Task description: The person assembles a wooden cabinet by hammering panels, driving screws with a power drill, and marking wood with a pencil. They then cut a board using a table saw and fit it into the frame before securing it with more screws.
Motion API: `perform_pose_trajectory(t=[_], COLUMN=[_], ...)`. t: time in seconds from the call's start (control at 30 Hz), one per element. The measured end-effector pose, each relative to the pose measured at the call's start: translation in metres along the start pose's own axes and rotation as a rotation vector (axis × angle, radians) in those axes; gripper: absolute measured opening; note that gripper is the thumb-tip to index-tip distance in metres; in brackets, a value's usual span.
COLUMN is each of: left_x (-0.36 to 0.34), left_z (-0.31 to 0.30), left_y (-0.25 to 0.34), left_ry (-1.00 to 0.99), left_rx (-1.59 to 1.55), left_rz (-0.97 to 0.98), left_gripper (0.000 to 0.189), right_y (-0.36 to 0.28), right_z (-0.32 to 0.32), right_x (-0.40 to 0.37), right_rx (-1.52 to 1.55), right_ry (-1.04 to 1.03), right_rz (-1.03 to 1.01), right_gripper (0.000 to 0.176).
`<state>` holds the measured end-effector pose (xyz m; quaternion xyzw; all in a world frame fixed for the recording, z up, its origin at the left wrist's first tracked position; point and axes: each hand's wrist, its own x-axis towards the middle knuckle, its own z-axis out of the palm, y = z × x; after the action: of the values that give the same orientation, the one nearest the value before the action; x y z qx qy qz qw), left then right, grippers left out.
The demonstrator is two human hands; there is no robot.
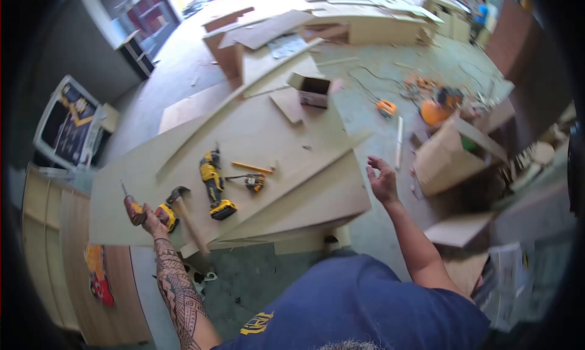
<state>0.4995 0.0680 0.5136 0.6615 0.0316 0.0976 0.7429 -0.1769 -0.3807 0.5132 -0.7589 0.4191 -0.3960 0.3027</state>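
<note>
My left hand (155, 223) is wrapped around the handle of a red cordless drill (133, 209) with a yellow-and-black battery, its bit pointing up and away at the left of the worktable. Beside it lies a claw hammer (194, 227) with a wooden handle. A yellow-and-black cordless power tool (212, 182) rests near the middle, next to a tape measure (254, 182) and a yellow pencil (251, 166). Off the table's right edge, my right hand (382, 180) hovers with fingers apart, holding nothing.
A long wooden strip (292, 185) crosses the worktable (140, 161). An open small box (314, 92) stands at its far end. On the floor to the right are an orange tool (386, 108), cords and a cardboard box (448, 155). Stacked boards (390, 30) lie behind. A person (480, 17) is far right.
</note>
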Motion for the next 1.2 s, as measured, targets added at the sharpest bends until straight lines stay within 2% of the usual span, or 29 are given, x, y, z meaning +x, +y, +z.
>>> perform_pose_trajectory(t=[0.03,0.1,0.13,0.17,0.23,0.27,0.3,0.33,0.4,0.43,0.47,0.5,0.53,0.6,0.63,0.67,0.7,0.73,0.77,0.8,0.83,0.9,0.97,1.0,1.03,1.07,1.1,1.17,1.2], left_x=[0.02,0.034,0.038,0.017,0.006,0.018,-0.001,-0.007,-0.018,-0.025,-0.031,-0.041,-0.072,-0.173,-0.204,-0.237,-0.301,-0.36,-0.382,-0.426,-0.472,-0.522,-0.562,-0.575,-0.581,-0.59,-0.596,-0.595,-0.598], left_z=[-0.007,-0.013,-0.019,-0.002,0.003,-0.005,0.002,0.005,0.007,0.008,0.009,0.011,0.016,0.02,0.021,0.033,0.047,0.071,0.085,0.107,0.132,0.175,0.217,0.233,0.246,0.254,0.263,0.268,0.271], left_y=[-0.013,-0.017,-0.017,-0.008,0.007,0.005,0.017,0.025,0.033,0.029,0.028,0.021,0.026,0.041,0.038,0.022,0.041,0.043,0.016,0.025,0.032,0.02,0.013,0.004,-0.015,-0.023,-0.029,-0.055,-0.062], left_ry=[-0.047,-0.18,-0.327,-0.25,-0.211,-0.318,-0.268,-0.278,-0.284,-0.159,-0.019,0.295,0.427,0.194,-0.054,-0.165,-0.149,-0.293,-0.425,-0.484,-0.542,-0.642,-0.667,-0.645,-0.61,-0.565,-0.529,-0.461,-0.429], left_rx=[0.034,0.036,0.017,-0.091,0.027,0.106,0.147,0.196,0.255,0.323,0.383,0.628,0.789,0.696,0.435,0.364,0.64,0.354,0.212,0.259,0.312,0.355,0.421,0.506,0.593,0.685,0.771,0.857,0.927], left_rz=[-0.023,-0.169,-0.191,-0.106,-0.23,-0.217,-0.142,-0.174,-0.196,-0.243,-0.282,-0.138,0.017,0.298,0.373,0.734,0.539,0.546,0.316,0.426,0.531,0.536,0.568,0.525,0.579,0.549,0.515,0.545,0.571], left_gripper=[0.04,0.036,0.033,0.028,0.026,0.031,0.042,0.048,0.055,0.066,0.078,0.094,0.098,0.087,0.075,0.068,0.074,0.077,0.08,0.079,0.079,0.08,0.084,0.086,0.086,0.085,0.084,0.082,0.081], right_y=[0.015,0.027,0.028,0.026,-0.007,-0.033,-0.062,-0.09,-0.134,-0.151,-0.171,-0.191,-0.207,-0.231,-0.243,-0.257,-0.264,-0.263,-0.276,-0.277,-0.274,-0.258,-0.237,-0.227,-0.219,-0.212,-0.202,-0.187,-0.171], right_z=[-0.02,-0.068,-0.087,-0.1,-0.119,-0.126,-0.133,-0.14,-0.153,-0.161,-0.172,-0.183,-0.197,-0.212,-0.215,-0.229,-0.239,-0.225,-0.243,-0.251,-0.26,-0.28,-0.303,-0.317,-0.331,-0.358,-0.358,-0.348,-0.364], right_x=[-0.03,-0.093,-0.123,-0.152,-0.186,-0.192,-0.19,-0.184,-0.169,-0.161,-0.152,-0.141,-0.131,-0.111,-0.104,-0.09,-0.078,-0.063,-0.058,-0.05,-0.042,-0.021,0.01,0.025,0.036,0.047,0.063,0.094,0.116], right_rx=[-0.01,-0.045,-0.055,-0.055,0.047,0.129,0.219,0.298,0.549,0.72,0.749,0.783,0.835,1.033,1.18,1.153,1.119,1.187,1.28,1.292,1.276,1.246,1.232,1.234,1.246,1.276,1.305,1.465,1.482], right_ry=[0.047,0.151,0.142,0.136,0.174,0.174,0.167,0.148,0.112,0.087,0.043,-0.002,-0.092,-0.246,-0.316,-0.47,-0.626,-0.604,-0.767,-0.815,-0.746,-0.616,-0.496,-0.431,-0.357,-0.45,-0.476,0.061,0.026], right_rz=[0.145,0.329,0.419,0.512,0.561,0.577,0.582,0.561,0.44,0.345,0.247,0.143,0.042,-0.167,-0.272,-0.342,-0.423,-0.723,-0.525,-0.558,-0.564,-0.574,-0.605,-0.61,-0.599,-0.356,-0.364,-0.62,-0.625], right_gripper=[0.031,0.029,0.029,0.029,0.028,0.029,0.029,0.03,0.032,0.034,0.036,0.039,0.042,0.053,0.06,0.073,0.087,0.082,0.082,0.082,0.08,0.076,0.073,0.071,0.069,0.07,0.07,0.073,0.073])
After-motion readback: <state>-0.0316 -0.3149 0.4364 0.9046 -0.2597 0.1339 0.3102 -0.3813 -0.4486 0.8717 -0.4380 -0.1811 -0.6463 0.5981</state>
